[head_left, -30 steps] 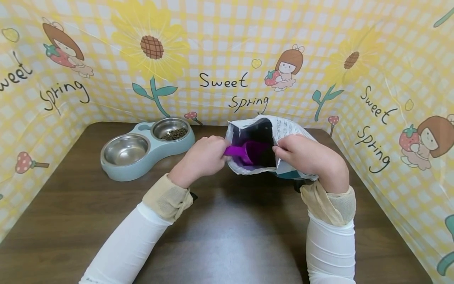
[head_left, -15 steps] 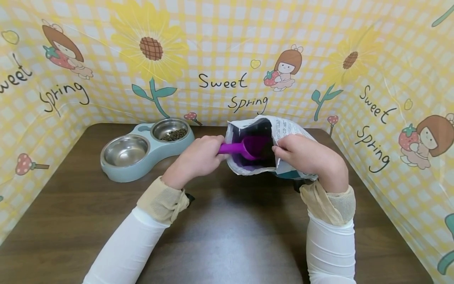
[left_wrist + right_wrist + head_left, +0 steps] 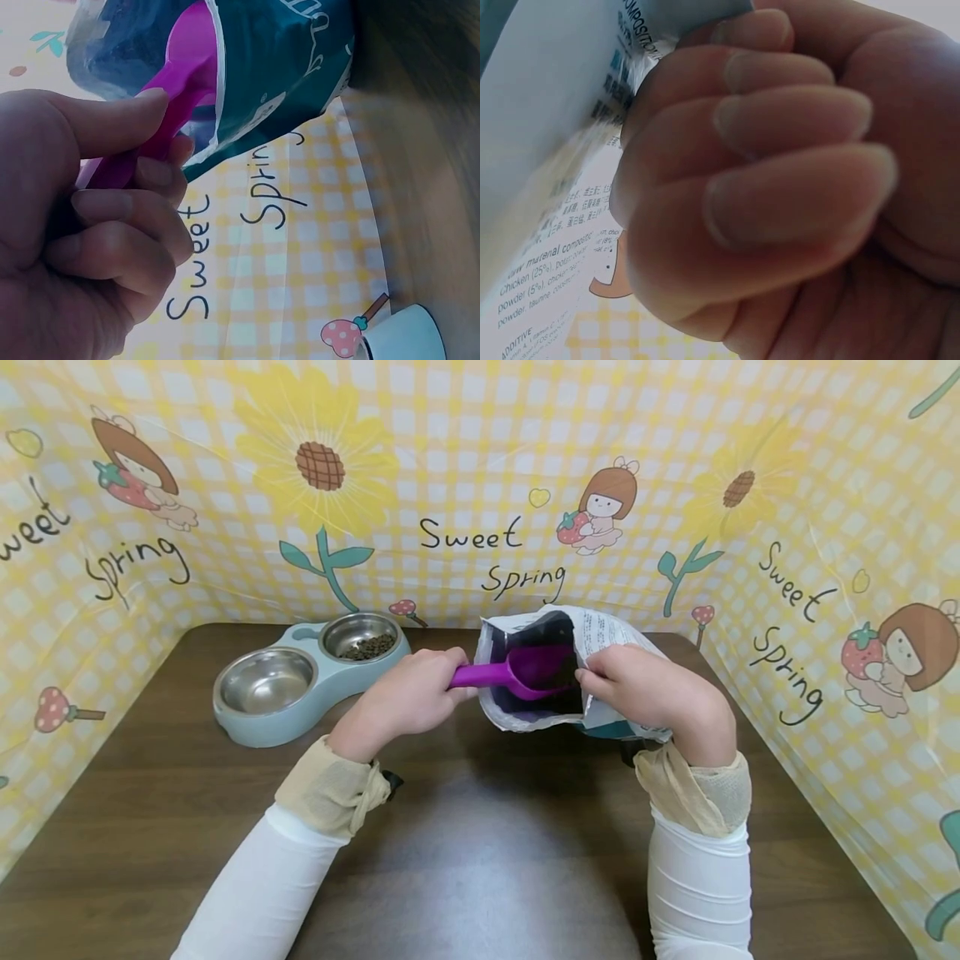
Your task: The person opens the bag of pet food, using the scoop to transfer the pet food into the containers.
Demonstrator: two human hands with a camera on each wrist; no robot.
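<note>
My left hand [image 3: 408, 693] grips the handle of a purple scoop [image 3: 536, 670], its fingers curled round it in the left wrist view. The scoop's bowl sits inside the mouth of a pet food bag [image 3: 615, 627], which lies with its opening toward the left. Dark kibble shows at the scoop's far end, partly hidden in the shadowed bag. With thumb and curled fingers, my right hand [image 3: 652, 689] pinches the bag's near right rim. Printed text on the bag fills the left of the right wrist view, beside the fingers.
A pale blue double feeder [image 3: 262, 727] stands at the back left of the brown table [image 3: 450, 877]. Its right steel bowl [image 3: 348, 625] holds some brown kibble; the left steel bowl [image 3: 266, 681] shows bare metal. A yellow checked cloth [image 3: 450, 468] walls the back and sides.
My left hand has drawn back to the left and slightly down, bringing the scoop partway toward the bag's mouth. My right hand keeps its hold on the bag.
</note>
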